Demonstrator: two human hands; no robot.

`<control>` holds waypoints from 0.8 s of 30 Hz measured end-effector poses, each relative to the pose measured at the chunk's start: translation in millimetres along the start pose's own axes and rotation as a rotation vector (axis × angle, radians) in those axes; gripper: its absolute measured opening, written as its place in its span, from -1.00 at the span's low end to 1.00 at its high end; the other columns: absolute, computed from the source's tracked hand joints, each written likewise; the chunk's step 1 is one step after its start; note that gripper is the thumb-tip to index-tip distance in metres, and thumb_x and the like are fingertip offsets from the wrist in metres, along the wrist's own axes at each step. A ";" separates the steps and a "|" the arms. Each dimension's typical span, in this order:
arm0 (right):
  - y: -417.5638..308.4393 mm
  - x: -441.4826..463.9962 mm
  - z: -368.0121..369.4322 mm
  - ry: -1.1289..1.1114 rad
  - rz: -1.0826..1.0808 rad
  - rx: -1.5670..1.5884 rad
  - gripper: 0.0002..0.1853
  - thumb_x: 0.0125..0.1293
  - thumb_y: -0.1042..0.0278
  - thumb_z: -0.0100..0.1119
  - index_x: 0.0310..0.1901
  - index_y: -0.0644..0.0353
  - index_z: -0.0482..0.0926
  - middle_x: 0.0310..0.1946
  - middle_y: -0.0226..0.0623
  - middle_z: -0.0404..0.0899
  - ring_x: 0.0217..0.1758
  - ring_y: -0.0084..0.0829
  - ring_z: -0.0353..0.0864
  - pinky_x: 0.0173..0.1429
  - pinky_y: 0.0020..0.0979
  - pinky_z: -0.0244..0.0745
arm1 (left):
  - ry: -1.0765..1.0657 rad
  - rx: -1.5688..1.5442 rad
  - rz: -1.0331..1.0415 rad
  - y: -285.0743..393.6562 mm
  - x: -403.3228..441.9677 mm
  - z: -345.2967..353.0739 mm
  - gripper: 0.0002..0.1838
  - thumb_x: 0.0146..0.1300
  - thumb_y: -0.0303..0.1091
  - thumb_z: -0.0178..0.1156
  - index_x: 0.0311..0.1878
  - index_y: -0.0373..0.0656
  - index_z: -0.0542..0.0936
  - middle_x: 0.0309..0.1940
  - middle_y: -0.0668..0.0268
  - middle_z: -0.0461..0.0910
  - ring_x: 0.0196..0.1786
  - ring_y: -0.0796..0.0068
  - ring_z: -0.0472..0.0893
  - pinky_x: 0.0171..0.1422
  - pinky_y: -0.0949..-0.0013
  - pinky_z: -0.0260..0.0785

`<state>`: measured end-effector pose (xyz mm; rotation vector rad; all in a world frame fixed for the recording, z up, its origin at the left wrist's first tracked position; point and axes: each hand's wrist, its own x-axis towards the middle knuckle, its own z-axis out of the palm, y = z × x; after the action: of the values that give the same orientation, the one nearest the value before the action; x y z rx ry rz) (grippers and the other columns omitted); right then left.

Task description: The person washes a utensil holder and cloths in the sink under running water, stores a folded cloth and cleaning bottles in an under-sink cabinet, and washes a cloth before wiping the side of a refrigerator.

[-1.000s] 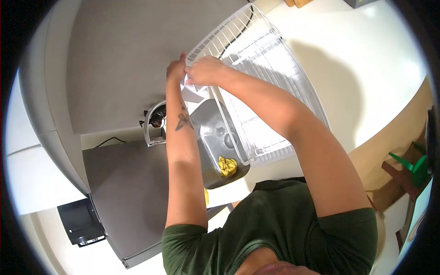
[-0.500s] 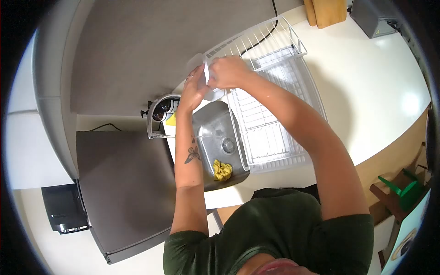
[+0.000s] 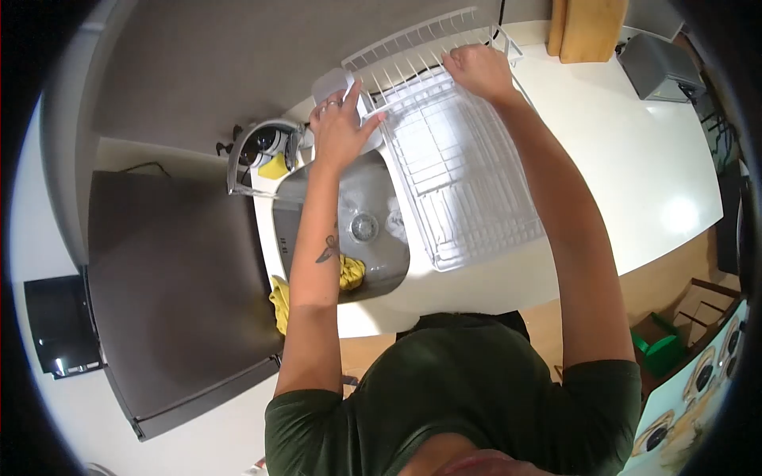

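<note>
My left hand (image 3: 340, 135) reaches to the back of the sink. Its fingers are spread over a translucent white plastic container (image 3: 332, 82), and the thumb points toward the near corner of the dish rack. With fingers curled, my right hand (image 3: 481, 73) grips the back rail of the white wire dish rack (image 3: 413, 77). Beneath the rack lies a clear plastic drip tray (image 3: 476, 218). The fingertips of my right hand are partly hidden from view.
Left of the rack is a steel sink (image 3: 377, 266) with a yellow cloth (image 3: 352, 272) inside. A curved faucet (image 3: 235, 170), dark bottles (image 3: 258, 147) and a yellow sponge (image 3: 274, 166) stand beside it. Wooden boards (image 3: 591, 30) and a grey box (image 3: 660, 67) are at the back right.
My right hand has moved away from the container, rightward to the rack's back rail. My left hand stays at the container, its fingers now spread. The camera view has shifted.
</note>
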<state>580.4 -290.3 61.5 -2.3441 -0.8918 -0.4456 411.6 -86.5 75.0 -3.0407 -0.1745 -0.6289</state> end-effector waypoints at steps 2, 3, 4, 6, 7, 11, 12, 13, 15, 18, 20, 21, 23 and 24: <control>-1.4 -0.7 3.1 -0.060 -0.001 0.001 -0.66 0.11 0.13 -0.11 -0.53 0.15 0.60 -0.51 -0.12 0.56 -0.41 -0.10 0.54 -0.27 -0.18 0.44 | -0.017 -0.027 -0.014 -2.3 -3.5 -0.8 -0.26 0.01 0.21 0.11 0.20 -0.05 0.31 -0.02 0.01 0.41 0.11 0.10 0.34 0.20 0.06 0.00; -4.2 -3.1 2.8 -0.048 0.023 -0.003 -0.66 0.11 0.12 -0.11 -0.51 0.15 0.60 -0.50 -0.14 0.56 -0.39 -0.10 0.54 -0.25 -0.19 0.44 | -0.023 -0.054 -0.015 -3.5 -2.6 -1.8 -0.25 0.00 0.21 0.11 0.20 -0.04 0.31 -0.01 0.01 0.41 0.12 0.08 0.33 0.19 0.06 0.01; -6.7 -4.2 1.6 -0.036 0.040 -0.009 -0.67 0.11 0.12 -0.10 -0.50 0.15 0.60 -0.49 -0.15 0.57 -0.37 -0.10 0.54 -0.23 -0.19 0.44 | -0.019 -0.060 -0.037 -5.1 -1.6 -2.0 -0.25 0.00 0.21 0.11 0.20 -0.04 0.31 -0.01 0.01 0.41 0.12 0.08 0.33 0.19 0.06 0.01; -10.7 -9.6 -1.0 -0.042 0.023 -0.021 -0.67 0.11 0.11 -0.09 -0.47 0.15 0.60 -0.46 -0.16 0.57 -0.35 -0.11 0.54 -0.22 -0.18 0.44 | -0.026 -0.072 0.017 -10.8 -3.4 -2.9 -0.24 -0.01 0.22 0.11 0.20 -0.05 0.32 0.03 0.00 0.39 0.15 0.07 0.31 0.21 0.05 0.00; -10.4 -12.5 -0.9 -0.034 0.024 -0.026 -0.67 0.11 0.11 -0.09 -0.45 0.15 0.60 -0.43 -0.17 0.58 -0.33 -0.11 0.54 -0.21 -0.18 0.43 | -0.020 -0.069 0.013 -12.1 -5.2 -3.9 -0.25 -0.02 0.20 0.13 0.19 -0.05 0.32 0.03 0.00 0.40 0.17 0.08 0.30 0.23 0.07 0.00; 2.3 -13.1 2.0 0.104 -0.102 -0.007 -0.72 0.12 0.15 0.01 -0.40 0.19 0.58 -0.37 -0.17 0.54 -0.25 -0.13 0.49 -0.15 -0.21 0.40 | 0.308 -0.404 0.087 -33.5 -20.2 -29.3 -0.43 0.09 0.01 0.15 0.09 -0.14 0.39 -0.04 0.14 0.46 0.08 0.13 0.38 0.12 0.21 0.20; 5.3 -15.9 1.9 0.204 -0.184 0.009 -0.75 0.12 0.18 0.06 -0.39 0.19 0.58 -0.36 -0.16 0.52 -0.22 -0.13 0.47 -0.12 -0.23 0.37 | 0.308 -0.401 0.065 -48.4 -37.2 -28.5 -0.43 0.09 0.01 0.15 0.09 -0.14 0.39 -0.04 0.14 0.46 0.08 0.13 0.38 0.12 0.21 0.20; -2.4 -18.8 -9.6 0.250 -0.228 0.012 -0.78 0.11 0.21 0.08 -0.39 0.20 0.58 -0.37 -0.16 0.51 -0.20 -0.13 0.44 -0.09 -0.24 0.35 | 0.342 -0.603 -0.112 -70.7 -56.3 -22.6 -0.53 0.15 -0.05 0.10 0.03 -0.16 0.41 -0.11 0.16 0.48 -0.01 0.20 0.44 0.05 0.26 0.25; -24.7 -40.7 -26.0 0.347 -0.212 0.062 -0.80 0.12 0.24 0.10 -0.38 0.20 0.58 -0.36 -0.16 0.49 -0.19 -0.16 0.43 -0.06 -0.27 0.31 | 0.232 -0.782 -0.482 -95.9 -103.7 -6.7 -0.67 0.24 -0.12 -0.01 -0.10 -0.18 0.46 -0.27 0.20 0.51 -0.20 0.33 0.50 -0.08 0.33 0.32; -69.3 -81.4 -29.0 0.369 0.037 0.334 -0.73 0.20 0.19 0.06 -0.35 0.25 0.58 -0.36 -0.17 0.53 -0.22 -0.30 0.46 -0.08 -0.34 0.29 | -0.413 -0.717 -0.784 -128.9 -211.8 111.1 -0.60 0.26 -0.02 -0.07 -0.15 -0.18 0.49 -0.34 0.17 0.56 -0.23 0.35 0.54 -0.08 0.32 0.34; -121.7 -110.4 -37.4 0.070 0.278 0.417 -0.69 0.26 0.17 -0.02 -0.33 0.26 0.59 -0.39 -0.16 0.54 -0.24 -0.44 0.49 -0.15 -0.42 0.34 | -0.757 -0.912 -0.688 -94.9 -246.9 134.0 -0.42 0.12 0.00 0.11 0.03 -0.34 0.40 -0.08 -0.04 0.48 0.01 0.17 0.48 0.08 0.21 0.29; -140.3 -122.4 -34.3 -0.150 0.377 0.560 -0.72 0.29 0.23 -0.08 -0.23 0.23 0.56 -0.43 -0.16 0.54 -0.26 -0.49 0.49 -0.21 -0.46 0.37 | -0.759 -0.689 -0.542 -76.2 -251.3 149.2 -0.33 0.12 -0.04 0.12 0.13 -0.41 0.28 0.03 -0.09 0.40 0.09 0.13 0.42 0.13 0.20 0.27; -188.6 -140.2 -20.5 -0.354 0.488 0.774 -0.73 0.29 0.42 -0.16 -0.01 0.15 0.45 -0.41 -0.15 0.52 -0.28 -0.55 0.48 -0.29 -0.52 0.41 | -0.396 -1.249 -0.709 -47.8 -268.4 183.3 -0.27 0.09 0.01 0.12 0.14 -0.44 0.26 0.06 -0.13 0.36 0.15 0.10 0.37 0.17 0.21 0.25; -218.2 -150.6 -11.4 -0.349 0.511 0.848 -0.64 0.26 0.55 -0.18 0.10 0.11 0.37 -0.33 -0.14 0.51 -0.30 -0.57 0.46 -0.32 -0.55 0.42 | -0.327 -0.859 -0.466 -30.0 -286.5 281.6 -0.32 0.08 0.00 0.12 0.09 -0.42 0.32 0.02 -0.13 0.39 0.11 0.07 0.40 0.14 0.21 0.27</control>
<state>321.0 -239.6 84.5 -1.7487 -0.4451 0.4851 257.7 -71.2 -296.9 -3.9620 -0.8412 -0.2246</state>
